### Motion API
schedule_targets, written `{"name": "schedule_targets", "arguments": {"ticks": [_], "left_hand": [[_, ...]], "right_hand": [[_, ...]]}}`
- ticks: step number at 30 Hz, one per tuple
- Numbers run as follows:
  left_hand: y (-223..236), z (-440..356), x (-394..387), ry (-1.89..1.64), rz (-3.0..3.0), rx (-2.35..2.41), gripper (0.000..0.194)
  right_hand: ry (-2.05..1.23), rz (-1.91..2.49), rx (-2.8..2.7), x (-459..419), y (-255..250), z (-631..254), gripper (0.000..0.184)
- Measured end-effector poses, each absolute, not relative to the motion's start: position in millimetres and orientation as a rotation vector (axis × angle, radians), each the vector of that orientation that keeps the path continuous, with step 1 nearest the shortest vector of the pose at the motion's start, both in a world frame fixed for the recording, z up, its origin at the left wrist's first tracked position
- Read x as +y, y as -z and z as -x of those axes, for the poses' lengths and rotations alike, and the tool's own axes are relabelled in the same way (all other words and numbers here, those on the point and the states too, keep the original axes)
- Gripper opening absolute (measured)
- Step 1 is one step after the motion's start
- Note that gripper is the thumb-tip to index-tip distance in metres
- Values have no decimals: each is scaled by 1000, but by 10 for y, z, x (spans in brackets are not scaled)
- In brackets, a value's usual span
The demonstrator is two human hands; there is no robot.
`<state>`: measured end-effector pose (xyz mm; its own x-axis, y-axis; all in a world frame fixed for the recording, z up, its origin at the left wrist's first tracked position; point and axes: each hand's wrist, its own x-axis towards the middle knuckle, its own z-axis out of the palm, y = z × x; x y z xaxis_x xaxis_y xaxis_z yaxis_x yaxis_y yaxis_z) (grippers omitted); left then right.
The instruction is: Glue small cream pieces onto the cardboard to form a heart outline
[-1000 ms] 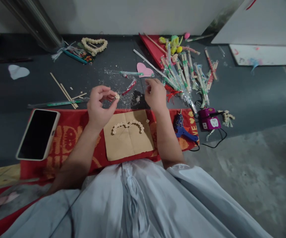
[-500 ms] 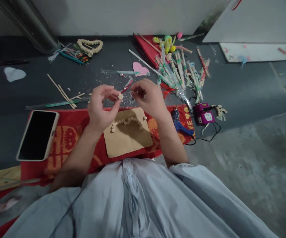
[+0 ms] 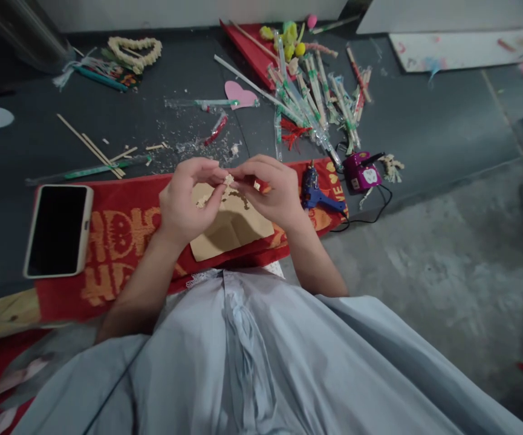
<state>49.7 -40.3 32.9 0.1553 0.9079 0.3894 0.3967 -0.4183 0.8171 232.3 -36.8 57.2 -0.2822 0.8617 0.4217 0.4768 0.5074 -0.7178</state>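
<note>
A small cream flower-like cluster (image 3: 228, 180) is pinched between the fingertips of both hands. My left hand (image 3: 187, 196) holds it from the left with thumb and fingers closed. From the right, my right hand (image 3: 271, 188) has its thumb and forefinger pressed to the same piece. Beneath the hands lies a tan card (image 3: 231, 238), partly in shadow. On the card, a curved strip of cream pieces (image 3: 201, 202) is mostly hidden by the hands. A tiny cream bit (image 3: 257, 186) shows near my right fingers.
The card rests on a red towel (image 3: 120, 232) with a phone (image 3: 59, 229) at left and a blue glue gun (image 3: 320, 196) at right. Beyond lie a red wrapper (image 3: 216, 129), thin sticks (image 3: 91, 148), wrapped sticks (image 3: 311, 99), a pink paper heart (image 3: 242, 95) and a purple box (image 3: 361, 172).
My right hand has come in to the cream cluster and now grips it with my left. Both hands sit lower over the card. The view has shifted, moving the table items up and left.
</note>
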Motion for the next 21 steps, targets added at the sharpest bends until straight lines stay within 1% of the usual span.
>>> {"name": "schedule_targets", "arguments": {"ticks": [5,8,15,21], "left_hand": [[-172,-585,-596,-1187,-1887,1216,23],[-72,-638,-723,-1084,-1871,1223,18],[112,-737,-885,-767,-1788,1352,24],[73,-814,-827,-572,-1929,1487,24]], "right_hand": [[-583,1135,-1928,-573,-312,-2413,25],[-617,1179,-1913,-761,-119,-2468,22],[-651,1339,-1814,-1093,149,-2518,13],[-513,1515,-1825,-1067,204,-2510,15]]}}
